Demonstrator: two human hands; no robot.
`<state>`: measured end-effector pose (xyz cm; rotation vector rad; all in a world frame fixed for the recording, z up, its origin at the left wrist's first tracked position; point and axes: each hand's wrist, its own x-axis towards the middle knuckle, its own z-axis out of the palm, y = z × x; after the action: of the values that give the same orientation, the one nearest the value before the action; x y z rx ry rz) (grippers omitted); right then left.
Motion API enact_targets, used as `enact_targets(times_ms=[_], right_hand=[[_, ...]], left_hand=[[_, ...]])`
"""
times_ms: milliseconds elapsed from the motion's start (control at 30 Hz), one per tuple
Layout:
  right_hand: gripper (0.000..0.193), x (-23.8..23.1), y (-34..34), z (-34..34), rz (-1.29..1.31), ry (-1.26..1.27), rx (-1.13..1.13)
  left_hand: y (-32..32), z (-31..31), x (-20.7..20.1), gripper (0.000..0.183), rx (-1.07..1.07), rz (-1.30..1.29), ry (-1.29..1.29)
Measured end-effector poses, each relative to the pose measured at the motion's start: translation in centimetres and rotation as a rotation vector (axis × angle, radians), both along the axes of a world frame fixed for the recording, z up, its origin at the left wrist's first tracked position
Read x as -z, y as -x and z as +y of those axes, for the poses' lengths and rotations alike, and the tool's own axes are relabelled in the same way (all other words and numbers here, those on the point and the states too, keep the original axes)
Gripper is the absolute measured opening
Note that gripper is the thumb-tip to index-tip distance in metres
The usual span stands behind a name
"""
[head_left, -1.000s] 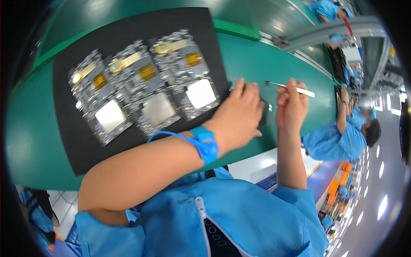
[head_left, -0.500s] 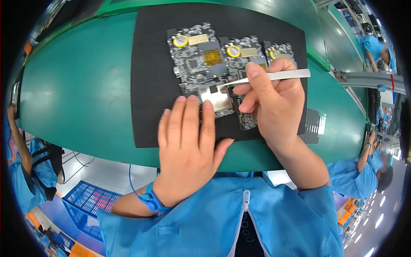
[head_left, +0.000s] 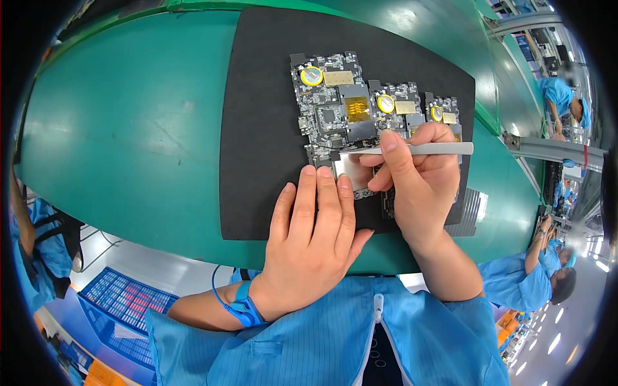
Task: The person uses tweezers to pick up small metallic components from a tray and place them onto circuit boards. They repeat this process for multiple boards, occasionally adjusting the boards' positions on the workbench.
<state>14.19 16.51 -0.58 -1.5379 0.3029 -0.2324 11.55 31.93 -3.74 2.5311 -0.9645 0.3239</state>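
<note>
My right hand [head_left: 418, 177] grips white-handled tweezers [head_left: 444, 148] between thumb and fingers. The slim tips reach left to the upper edge of a silver metal plate [head_left: 353, 168] on the leftmost circuit board [head_left: 325, 112]. A small dark patch lies by the tips; whether they pinch it is too small to tell. My left hand [head_left: 312, 225] rests flat, fingers stretched, its fingertips over the board's lower part and the plate's left side. Beside that board are a middle circuit board [head_left: 404, 96], partly behind my right hand, and a right one [head_left: 444, 106]. Each carries a yellow-rimmed coin cell.
The boards lie on a black mat [head_left: 264, 128] on a green table [head_left: 129, 128]. A blue wrist strap [head_left: 244, 309] with a cord circles my left wrist. A blue basket [head_left: 125, 299] stands below at left. Co-workers in blue sit at both sides.
The whole scene has shifted right and down in view. Relative to the board, the tweezer tips have moved left along the plate's upper edge, and my left fingertips slightly down.
</note>
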Motion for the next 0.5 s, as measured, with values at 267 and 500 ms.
enact_targets(times_ms=[267,500], right_hand=[[0.026,-0.07,-0.11,-0.74,0.016,0.019,-0.007],[0.025,0.14,-0.14,-0.92,-0.011,0.0,-0.013]], left_hand=[[0.02,-0.73,-0.1,0.057,-0.002,0.01,-0.005],[-0.06,-0.91,-0.23,0.058,0.002,0.035,0.018]])
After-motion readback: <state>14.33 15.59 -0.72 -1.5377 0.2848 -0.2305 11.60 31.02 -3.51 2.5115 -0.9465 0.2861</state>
